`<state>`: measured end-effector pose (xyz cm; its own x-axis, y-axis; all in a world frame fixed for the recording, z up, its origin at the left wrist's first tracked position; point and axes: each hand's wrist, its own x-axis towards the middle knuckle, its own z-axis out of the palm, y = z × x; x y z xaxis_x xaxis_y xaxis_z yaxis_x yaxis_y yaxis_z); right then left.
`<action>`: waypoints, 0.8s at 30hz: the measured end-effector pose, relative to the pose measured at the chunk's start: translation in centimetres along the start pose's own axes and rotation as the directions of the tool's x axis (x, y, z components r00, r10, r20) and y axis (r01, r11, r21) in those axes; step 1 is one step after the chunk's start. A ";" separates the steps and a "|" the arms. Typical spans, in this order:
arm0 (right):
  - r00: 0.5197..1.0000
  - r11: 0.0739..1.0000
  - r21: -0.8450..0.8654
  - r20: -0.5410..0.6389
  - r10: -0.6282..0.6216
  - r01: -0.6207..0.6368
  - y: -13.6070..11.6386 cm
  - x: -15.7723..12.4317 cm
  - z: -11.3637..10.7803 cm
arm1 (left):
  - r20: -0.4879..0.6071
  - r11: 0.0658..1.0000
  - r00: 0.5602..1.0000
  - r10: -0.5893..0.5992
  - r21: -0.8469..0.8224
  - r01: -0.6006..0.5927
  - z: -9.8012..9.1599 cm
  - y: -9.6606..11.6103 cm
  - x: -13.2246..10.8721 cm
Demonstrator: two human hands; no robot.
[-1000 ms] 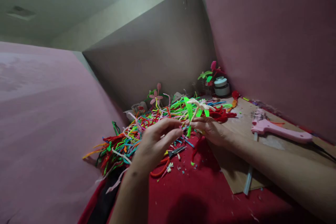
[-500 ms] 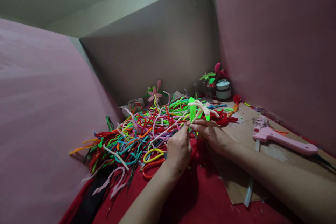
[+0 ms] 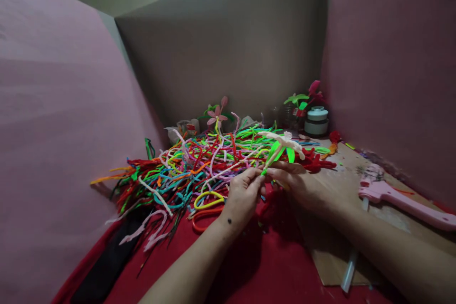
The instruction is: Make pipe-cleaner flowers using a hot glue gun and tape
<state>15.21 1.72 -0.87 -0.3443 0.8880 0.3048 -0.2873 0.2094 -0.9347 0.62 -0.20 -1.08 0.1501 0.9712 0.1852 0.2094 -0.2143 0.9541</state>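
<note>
A pipe-cleaner flower (image 3: 281, 141) with white petals and bright green leaves is held up in front of me, its pale stem slanting down to my fingers. My left hand (image 3: 245, 192) pinches the lower stem, where a bit of green is wrapped round it. Close beside it, my right hand (image 3: 297, 181) has its fingers closed at the stem just below the leaves; the fingertips are partly hidden. Beyond both hands spreads a heap of loose pipe cleaners (image 3: 199, 166) in many colours. Scissors (image 3: 209, 200) with yellow and orange handles lie left of my left hand.
On the right, a pink hot glue gun (image 3: 402, 202) with a clear glue stick (image 3: 349, 270) rests on a cardboard sheet (image 3: 331, 266). Finished pink flowers (image 3: 217, 116) stand behind the heap. A lidded jar (image 3: 316, 121) is at the back right. Red cloth (image 3: 249, 270) covers the table.
The flower has tilted rightward, and green now shows on its stem at my fingertips. My left hand has turned, showing more of its back. The whole view has shifted slightly.
</note>
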 end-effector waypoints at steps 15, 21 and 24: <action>0.993 0.950 0.291 0.080 0.090 -0.110 2.3 0.3 -0.6 | 0.429 0.735 0.898 -0.097 -0.578 0.355 -0.6 -0.1 0.2; 0.996 0.962 0.262 0.057 0.062 -0.075 2.2 0.0 -0.3 | 0.408 0.775 0.909 -0.087 -0.546 0.319 -0.5 -0.4 0.5; 0.999 0.974 0.225 0.023 0.029 -0.034 2.4 0.1 -0.3 | 0.238 0.943 0.971 -0.015 -0.320 0.093 -0.4 -0.2 0.6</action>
<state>14.78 2.44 -3.10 -0.3731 0.8841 0.2813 -0.4690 0.0819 -0.8794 0.25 0.53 -1.07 0.3723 0.9216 0.1094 -0.0982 -0.0781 0.9921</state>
